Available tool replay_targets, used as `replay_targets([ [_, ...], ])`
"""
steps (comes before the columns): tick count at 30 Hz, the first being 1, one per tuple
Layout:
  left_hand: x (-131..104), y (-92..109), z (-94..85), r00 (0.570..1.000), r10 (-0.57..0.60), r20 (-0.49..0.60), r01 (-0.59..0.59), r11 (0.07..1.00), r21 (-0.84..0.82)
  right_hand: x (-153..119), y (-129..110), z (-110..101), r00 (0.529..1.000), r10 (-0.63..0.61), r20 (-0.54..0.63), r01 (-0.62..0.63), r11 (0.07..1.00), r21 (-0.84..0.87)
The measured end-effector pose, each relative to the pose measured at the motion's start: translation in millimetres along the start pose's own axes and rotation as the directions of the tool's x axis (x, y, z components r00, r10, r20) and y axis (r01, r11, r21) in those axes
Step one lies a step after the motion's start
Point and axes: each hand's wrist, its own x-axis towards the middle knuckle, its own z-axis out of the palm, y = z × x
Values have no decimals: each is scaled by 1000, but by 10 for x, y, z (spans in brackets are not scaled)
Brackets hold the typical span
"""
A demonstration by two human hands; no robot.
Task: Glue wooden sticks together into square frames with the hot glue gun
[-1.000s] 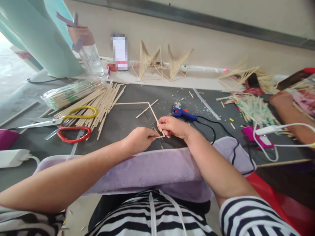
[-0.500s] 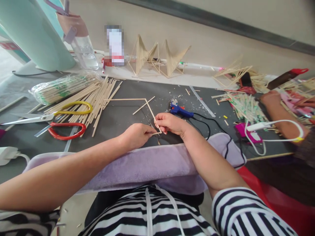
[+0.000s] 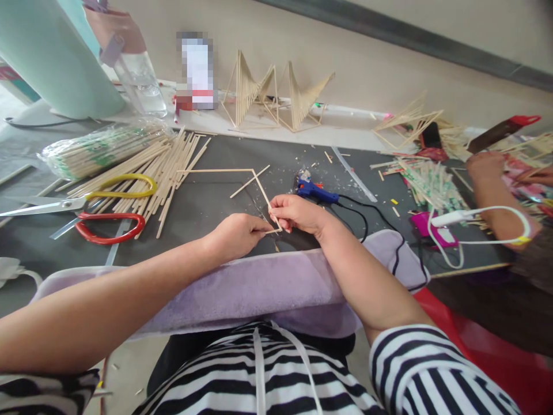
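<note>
My right hand [image 3: 296, 213] pinches a thin wooden stick [image 3: 261, 187] whose far end meets another stick [image 3: 216, 170] at a corner. My left hand [image 3: 239, 233] is closed on a further wooden stick [image 3: 273, 231], most of it hidden under my fingers. The tip of that stick meets the near end of the right-hand stick. A loose stick [image 3: 242, 185] lies on the dark table beside the corner. Just beyond my right hand rests a blue glue gun [image 3: 317, 190], its nozzle end among whitish scraps.
Scissors [image 3: 82, 203], a pile of sticks [image 3: 173, 167] and a bagged bundle [image 3: 103, 151] lie at left. Stick models [image 3: 253, 95] stand along the wall beside a bottle [image 3: 140, 86]. At right, another person's arm [image 3: 490, 190] is near a white cable [image 3: 488, 242]. A purple cloth [image 3: 242, 288] covers the near edge.
The whole view has shifted slightly. Both hands keep their hold on the sticks, and the joined sticks show almost the same shape and place.
</note>
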Motion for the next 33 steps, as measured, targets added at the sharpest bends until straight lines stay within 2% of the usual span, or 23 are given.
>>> replay_targets([
  [33, -3, -38, 17, 1000, 18, -19, -18, 1000, -13, 11, 45, -22, 1000, -28, 3, 28, 999, -15],
])
